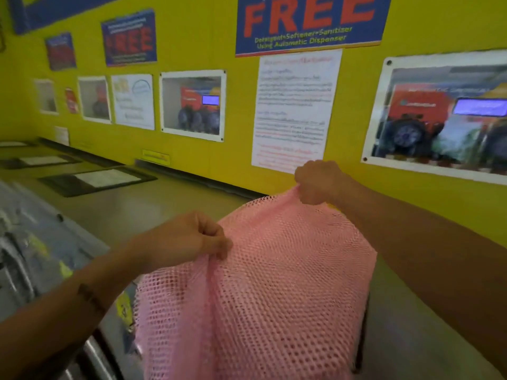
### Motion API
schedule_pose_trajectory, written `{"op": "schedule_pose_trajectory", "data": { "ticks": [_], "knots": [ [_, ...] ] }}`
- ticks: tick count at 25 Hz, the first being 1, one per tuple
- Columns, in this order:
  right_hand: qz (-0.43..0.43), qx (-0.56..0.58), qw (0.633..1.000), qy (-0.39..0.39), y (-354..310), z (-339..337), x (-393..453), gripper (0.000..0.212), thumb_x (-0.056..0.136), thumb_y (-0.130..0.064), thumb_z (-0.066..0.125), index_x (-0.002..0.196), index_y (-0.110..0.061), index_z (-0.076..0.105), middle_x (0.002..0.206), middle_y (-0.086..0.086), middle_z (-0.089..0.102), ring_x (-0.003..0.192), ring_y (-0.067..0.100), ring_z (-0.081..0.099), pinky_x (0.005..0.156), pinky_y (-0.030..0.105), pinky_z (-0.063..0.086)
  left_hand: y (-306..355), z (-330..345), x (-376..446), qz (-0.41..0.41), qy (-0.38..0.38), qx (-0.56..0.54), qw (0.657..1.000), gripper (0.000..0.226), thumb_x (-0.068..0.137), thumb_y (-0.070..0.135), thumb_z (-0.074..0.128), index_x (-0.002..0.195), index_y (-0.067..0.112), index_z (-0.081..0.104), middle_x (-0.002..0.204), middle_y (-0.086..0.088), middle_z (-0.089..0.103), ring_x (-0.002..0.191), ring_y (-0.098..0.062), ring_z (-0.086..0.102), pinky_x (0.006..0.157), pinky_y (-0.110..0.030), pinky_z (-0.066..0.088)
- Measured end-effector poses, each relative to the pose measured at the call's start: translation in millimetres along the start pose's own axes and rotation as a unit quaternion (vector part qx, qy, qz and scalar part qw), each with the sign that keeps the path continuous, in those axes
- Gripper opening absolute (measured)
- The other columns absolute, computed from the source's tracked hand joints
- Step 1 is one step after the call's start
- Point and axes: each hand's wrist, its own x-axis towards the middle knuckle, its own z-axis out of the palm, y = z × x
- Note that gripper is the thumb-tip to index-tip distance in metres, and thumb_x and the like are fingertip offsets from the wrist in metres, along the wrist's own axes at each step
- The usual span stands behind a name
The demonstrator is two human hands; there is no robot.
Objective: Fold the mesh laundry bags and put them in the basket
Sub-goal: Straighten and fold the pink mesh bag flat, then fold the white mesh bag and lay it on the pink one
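Note:
A pink mesh laundry bag (277,283) hangs spread out in front of me, held up in the air by its top edge. My left hand (189,239) pinches the near left corner of that edge. My right hand (318,183) is closed on the far right corner, higher and closer to the wall. The bag drapes down past the bottom of the view and hides whatever lies under it. No basket shows.
A long countertop (142,204) runs along a yellow wall (205,160) covered with posters and notices. Dark-framed sheets (101,179) lie on the counter at the left. Machine fronts (41,256) with metal parts stand at the lower left.

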Motion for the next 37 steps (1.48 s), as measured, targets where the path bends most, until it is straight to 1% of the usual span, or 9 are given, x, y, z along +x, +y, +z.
{"op": "schedule_pose_trajectory", "data": {
  "ticks": [2, 4, 7, 10, 14, 18, 25, 32, 37],
  "knots": [
    [0.024, 0.006, 0.999, 0.033, -28, 12, 15, 0.042, 0.085, -0.025, 0.057, 0.125, -0.015, 0.054, 0.124, 0.011, 0.054, 0.117, 0.033, 0.05, 0.094, 0.046, 0.039, -25, -14, 10, -0.043, 0.041, 0.121, 0.991, 0.026, 0.086, 0.033, 0.065, 0.07, 0.012, 0.068, 0.067, 0.007, 0.064, 0.059, -0.008, 0.053, 0.058, -0.023, 0.039],
    [0.036, 0.025, 0.998, 0.043, -47, 21, 21, 0.045, 0.084, -0.025, 0.059, 0.127, -0.014, 0.051, 0.124, 0.012, 0.052, 0.115, 0.034, 0.05, 0.095, 0.046, 0.038, -40, -16, 13, -0.066, 0.094, 0.214, 0.97, 0.019, 0.087, 0.038, 0.063, 0.097, 0.023, 0.069, 0.105, 0.004, 0.064, 0.091, -0.013, 0.061, 0.077, -0.027, 0.047],
    [0.036, 0.089, 0.995, -0.032, -52, 22, 10, 0.037, 0.084, -0.028, 0.055, 0.118, -0.014, 0.057, 0.11, 0.008, 0.057, 0.099, 0.028, 0.056, 0.082, 0.037, 0.047, -35, 4, 10, 0.052, 0.137, 0.24, 0.96, 0.041, 0.088, 0.041, 0.058, 0.127, 0.031, 0.05, 0.137, 0.004, 0.042, 0.125, -0.017, 0.042, 0.106, -0.04, 0.041],
    [0.013, 0.142, 0.977, -0.16, -45, 23, -10, 0.042, 0.092, -0.04, 0.049, 0.122, -0.015, 0.062, 0.126, 0.007, 0.061, 0.112, 0.027, 0.058, 0.093, 0.04, 0.05, -23, 35, 16, 0.154, 0.053, 0.23, 0.959, 0.054, 0.09, 0.055, 0.044, 0.14, 0.035, 0.039, 0.149, 0.006, 0.036, 0.136, -0.015, 0.034, 0.115, -0.044, 0.029],
    [0.003, 0.196, 0.95, -0.245, -44, 52, -28, 0.064, 0.096, -0.058, 0.032, 0.15, -0.022, 0.035, 0.158, 0.007, 0.033, 0.143, 0.027, 0.033, 0.116, 0.042, 0.028, -40, 47, 49, 0.067, -0.105, 0.255, 0.959, 0.061, 0.095, 0.062, 0.021, 0.152, 0.04, 0.016, 0.164, 0.005, 0.008, 0.15, -0.011, 0.004, 0.121, -0.05, 0.001],
    [0.034, 0.211, 0.952, -0.221, -47, 73, -22, 0.071, 0.093, -0.066, 0.024, 0.154, -0.029, 0.022, 0.162, 0.01, 0.023, 0.148, 0.03, 0.022, 0.119, 0.049, 0.02, -54, 37, 66, 0.089, -0.1, 0.234, 0.963, 0.054, 0.099, 0.054, 0.023, 0.151, 0.04, 0.024, 0.163, 0.007, 0.017, 0.148, -0.01, 0.012, 0.122, -0.043, 0.006],
    [-0.001, 0.305, 0.94, -0.157, 13, 44, -76, 0.056, 0.098, -0.044, 0.049, 0.149, -0.025, 0.037, 0.158, -0.004, 0.032, 0.143, 0.017, 0.032, 0.115, 0.033, 0.027, -14, 36, 62, 0.163, 0.04, 0.16, 0.973, 0.034, 0.094, 0.032, 0.05, 0.126, 0.031, 0.06, 0.136, 0.01, 0.056, 0.129, -0.01, 0.046, 0.111, -0.035, 0.035],
    [0.066, 0.221, 0.939, -0.256, 147, 14, -217, 0.052, 0.096, -0.045, 0.053, 0.145, -0.032, 0.041, 0.151, -0.006, 0.042, 0.131, 0.013, 0.045, 0.11, 0.034, 0.035, 133, 110, 50, 0.308, 0.067, 0.031, 0.949, 0.019, 0.091, 0.018, 0.06, 0.102, 0.028, 0.072, 0.097, 0.013, 0.072, 0.09, 0.0, 0.063, 0.085, -0.013, 0.047],
    [0.185, 0.175, 0.916, -0.311, 235, 26, -318, 0.055, 0.093, -0.046, 0.056, 0.144, -0.032, 0.042, 0.15, -0.005, 0.042, 0.133, 0.021, 0.044, 0.11, 0.036, 0.035, 207, 192, 50, 0.353, 0.022, 0.027, 0.935, 0.016, 0.089, 0.019, 0.063, 0.094, 0.031, 0.072, 0.082, 0.013, 0.071, 0.074, 0.001, 0.063, 0.066, -0.018, 0.046]
  ]
}}
